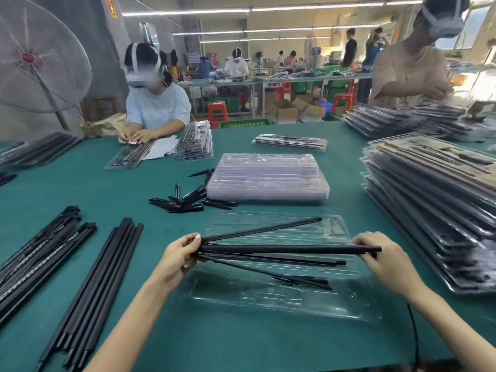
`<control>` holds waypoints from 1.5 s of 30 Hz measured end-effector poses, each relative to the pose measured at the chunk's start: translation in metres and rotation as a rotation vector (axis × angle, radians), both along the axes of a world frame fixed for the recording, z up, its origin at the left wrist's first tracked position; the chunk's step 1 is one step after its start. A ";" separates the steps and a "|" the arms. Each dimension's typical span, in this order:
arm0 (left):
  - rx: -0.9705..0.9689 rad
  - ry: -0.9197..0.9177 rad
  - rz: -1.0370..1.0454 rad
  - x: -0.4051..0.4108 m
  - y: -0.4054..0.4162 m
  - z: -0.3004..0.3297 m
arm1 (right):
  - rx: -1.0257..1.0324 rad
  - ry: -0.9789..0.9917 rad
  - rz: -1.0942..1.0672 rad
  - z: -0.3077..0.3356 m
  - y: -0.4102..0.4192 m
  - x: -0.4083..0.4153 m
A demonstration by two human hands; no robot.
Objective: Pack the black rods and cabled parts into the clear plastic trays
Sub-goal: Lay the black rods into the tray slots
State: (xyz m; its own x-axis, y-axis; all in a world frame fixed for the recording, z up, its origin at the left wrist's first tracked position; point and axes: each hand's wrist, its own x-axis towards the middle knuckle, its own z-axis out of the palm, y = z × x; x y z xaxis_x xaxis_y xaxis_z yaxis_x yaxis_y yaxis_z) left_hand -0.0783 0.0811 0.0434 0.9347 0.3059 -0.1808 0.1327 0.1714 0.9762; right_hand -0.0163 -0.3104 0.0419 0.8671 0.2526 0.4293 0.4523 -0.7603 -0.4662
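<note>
A wide green worktop (112,189) filled the scene, with other people seated and standing at its far edge. At the right lay a tall, slumped stack of filled trays (434,200), each packed with dark parts. Near the far middle sat a neat stack of empty clear trays (268,178). At the near left, a bundle of long black rods (88,291) lay side by side, pointing away from the viewer, and further left lay a heap of cabled parts (40,253). Left of the empty stack, touching it, was a loose scatter of short black pen-like pieces (185,202). In the near middle lay one open clear tray (281,299), well apart from the rod bundle. Above that tray the person held a fan of several black rods (281,249), gathered at the left end and splaying out toward the right. The left hand (179,256) gripped the gathered ends, its fingers (192,244) curled round them with the thumb on top. The right hand (386,259) pinched the right end of the thickest rod, its fingers (362,241) bent over it. Two thinner pieces angled down toward the tray's right half; whether they touched it could not be told.
</note>
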 end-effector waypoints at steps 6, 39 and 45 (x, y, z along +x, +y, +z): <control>-0.002 -0.010 -0.029 0.003 0.004 -0.006 | 0.328 0.258 -0.003 0.002 0.010 0.006; 0.996 -0.366 -0.254 -0.010 0.021 -0.016 | 0.382 0.566 0.245 -0.014 -0.013 0.003; 1.000 -0.305 -0.326 -0.006 0.024 -0.016 | 0.312 0.397 0.284 -0.010 -0.017 -0.004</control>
State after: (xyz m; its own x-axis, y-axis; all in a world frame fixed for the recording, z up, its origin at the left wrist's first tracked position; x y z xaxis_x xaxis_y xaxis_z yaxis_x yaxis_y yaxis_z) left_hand -0.0840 0.1053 0.0279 0.9608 -0.0846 0.2641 -0.2429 -0.7160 0.6544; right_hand -0.0206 -0.3277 0.0316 0.8937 0.4125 0.1763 0.3631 -0.4344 -0.8243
